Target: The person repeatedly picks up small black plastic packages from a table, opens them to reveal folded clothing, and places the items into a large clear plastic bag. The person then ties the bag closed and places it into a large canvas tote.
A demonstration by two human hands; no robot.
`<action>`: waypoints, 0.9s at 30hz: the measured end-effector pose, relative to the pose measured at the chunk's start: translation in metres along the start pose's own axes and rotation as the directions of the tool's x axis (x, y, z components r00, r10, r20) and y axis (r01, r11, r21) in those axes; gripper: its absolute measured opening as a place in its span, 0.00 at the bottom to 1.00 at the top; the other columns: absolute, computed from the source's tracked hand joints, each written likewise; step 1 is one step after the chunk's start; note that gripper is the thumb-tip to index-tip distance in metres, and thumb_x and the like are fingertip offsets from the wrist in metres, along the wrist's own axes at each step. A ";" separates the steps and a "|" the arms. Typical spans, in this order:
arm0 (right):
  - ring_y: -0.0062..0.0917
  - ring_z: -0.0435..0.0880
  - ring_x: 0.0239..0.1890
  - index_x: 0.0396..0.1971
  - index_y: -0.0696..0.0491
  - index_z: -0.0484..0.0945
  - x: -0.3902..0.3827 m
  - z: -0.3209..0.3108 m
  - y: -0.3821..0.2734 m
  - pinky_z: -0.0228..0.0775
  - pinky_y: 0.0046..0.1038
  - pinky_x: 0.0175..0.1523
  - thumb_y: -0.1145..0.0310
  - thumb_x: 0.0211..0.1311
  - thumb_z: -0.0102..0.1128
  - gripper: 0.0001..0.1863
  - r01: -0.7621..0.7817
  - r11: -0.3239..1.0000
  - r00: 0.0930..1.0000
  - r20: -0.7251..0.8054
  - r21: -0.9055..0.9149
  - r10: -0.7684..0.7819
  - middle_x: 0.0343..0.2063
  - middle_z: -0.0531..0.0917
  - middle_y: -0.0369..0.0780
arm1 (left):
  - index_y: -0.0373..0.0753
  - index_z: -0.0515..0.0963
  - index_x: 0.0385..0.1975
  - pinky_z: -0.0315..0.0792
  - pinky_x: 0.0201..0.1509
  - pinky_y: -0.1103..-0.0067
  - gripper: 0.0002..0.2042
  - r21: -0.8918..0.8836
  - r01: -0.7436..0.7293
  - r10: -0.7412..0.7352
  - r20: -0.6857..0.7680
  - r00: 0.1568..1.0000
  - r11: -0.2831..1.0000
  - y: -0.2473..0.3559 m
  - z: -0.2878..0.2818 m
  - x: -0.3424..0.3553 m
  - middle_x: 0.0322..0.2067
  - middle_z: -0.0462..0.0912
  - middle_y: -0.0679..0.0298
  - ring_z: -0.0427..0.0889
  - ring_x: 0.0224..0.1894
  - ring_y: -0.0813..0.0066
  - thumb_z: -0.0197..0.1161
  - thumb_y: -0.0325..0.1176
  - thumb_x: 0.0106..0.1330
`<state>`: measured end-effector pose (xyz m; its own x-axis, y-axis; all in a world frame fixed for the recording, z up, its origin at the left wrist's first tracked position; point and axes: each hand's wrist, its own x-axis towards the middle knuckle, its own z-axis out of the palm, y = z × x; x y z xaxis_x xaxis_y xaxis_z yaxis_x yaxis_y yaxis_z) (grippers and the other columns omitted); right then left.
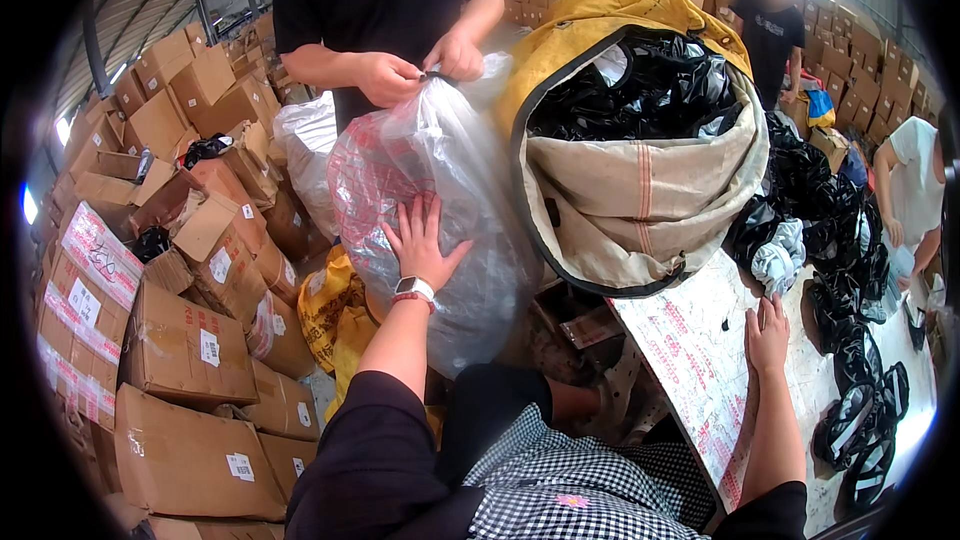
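Note:
My left hand (425, 245) lies spread on a large translucent plastic bag (470, 280) with red print. A person's hands (420, 70) in front of me pinch the bag's gathered dark-tied top. Just right of it a big yellow sack (555, 25) lies with its beige-lined mouth facing me, full of black plastic packages (640, 90). My right hand (768, 330), fingers extended, rests at the white table (680, 350), just below a white-and-black bundle (775, 255).
Stacked cardboard boxes (185, 335) crowd the left; yellow sacks (340, 305) lie beside the clear bag. Black packages (855, 360) run along the table's right. A co-worker (905, 180) stands at the right edge, another person (765, 45) behind the sack.

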<state>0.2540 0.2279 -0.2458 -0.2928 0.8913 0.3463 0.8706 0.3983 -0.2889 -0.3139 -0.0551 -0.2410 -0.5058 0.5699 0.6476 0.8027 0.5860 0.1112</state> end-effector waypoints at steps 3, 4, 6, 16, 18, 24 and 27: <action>0.41 0.69 0.70 0.61 0.57 0.75 0.001 -0.001 -0.002 0.52 0.43 0.74 0.56 0.69 0.57 0.27 -0.004 1.000 1.000 0.008 0.005 0.004 0.70 0.68 0.49 | 0.50 0.53 0.77 0.29 0.75 0.41 0.49 0.002 -0.006 0.006 -0.004 1.000 1.000 0.000 -0.001 0.000 0.76 0.54 0.56 0.46 0.78 0.43 0.65 0.64 0.59; 0.41 0.68 0.70 0.61 0.57 0.75 0.001 -0.001 -0.001 0.52 0.43 0.74 0.56 0.69 0.57 0.27 -0.005 1.000 1.000 0.006 0.001 0.005 0.70 0.68 0.49 | 0.50 0.53 0.77 0.29 0.75 0.41 0.49 0.003 -0.008 0.008 -0.006 1.000 1.000 0.000 0.000 0.000 0.76 0.54 0.56 0.46 0.78 0.43 0.65 0.64 0.59; 0.41 0.68 0.70 0.61 0.57 0.75 0.000 0.000 -0.001 0.52 0.43 0.74 0.56 0.69 0.57 0.27 -0.008 1.000 1.000 0.007 -0.001 0.008 0.70 0.67 0.49 | 0.50 0.52 0.77 0.29 0.75 0.41 0.49 -0.002 -0.009 0.009 -0.011 1.000 1.000 0.000 0.000 0.000 0.76 0.54 0.56 0.46 0.78 0.43 0.65 0.64 0.59; 0.41 0.69 0.70 0.60 0.58 0.76 0.001 0.000 0.000 0.53 0.42 0.74 0.56 0.69 0.58 0.26 -0.020 1.000 1.000 -0.002 0.016 0.020 0.70 0.68 0.49 | 0.49 0.51 0.77 0.28 0.76 0.42 0.49 0.002 -0.008 0.008 -0.006 1.000 1.000 0.003 0.000 -0.002 0.76 0.53 0.56 0.46 0.78 0.43 0.64 0.63 0.59; 0.41 0.68 0.70 0.60 0.58 0.76 0.001 0.000 0.000 0.53 0.41 0.74 0.56 0.69 0.58 0.26 -0.020 1.000 1.000 -0.005 0.022 0.020 0.70 0.68 0.49 | 0.49 0.51 0.77 0.28 0.76 0.42 0.49 -0.010 -0.011 0.011 -0.001 1.000 1.000 0.002 -0.001 -0.002 0.76 0.53 0.56 0.45 0.78 0.43 0.64 0.63 0.60; 0.42 0.69 0.69 0.59 0.59 0.76 0.000 0.004 0.000 0.53 0.40 0.74 0.57 0.68 0.58 0.26 -0.008 1.000 1.000 -0.027 0.027 0.008 0.69 0.69 0.51 | 0.47 0.50 0.78 0.29 0.76 0.44 0.49 -0.056 0.001 -0.001 0.007 1.000 0.998 -0.012 -0.011 -0.003 0.76 0.53 0.55 0.45 0.78 0.44 0.64 0.62 0.60; 0.44 0.69 0.69 0.59 0.59 0.76 0.000 0.002 -0.001 0.52 0.41 0.74 0.58 0.68 0.58 0.26 -0.008 0.999 1.000 -0.020 0.046 0.009 0.68 0.69 0.53 | 0.46 0.49 0.78 0.29 0.76 0.44 0.49 -0.063 0.008 -0.009 -0.011 1.000 0.998 -0.021 -0.012 -0.008 0.76 0.52 0.54 0.45 0.78 0.44 0.64 0.62 0.61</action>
<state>0.2522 0.2283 -0.2466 -0.2768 0.8904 0.3614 0.8538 0.4004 -0.3328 -0.3231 -0.0791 -0.2396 -0.5095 0.5585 0.6546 0.8168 0.5533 0.1636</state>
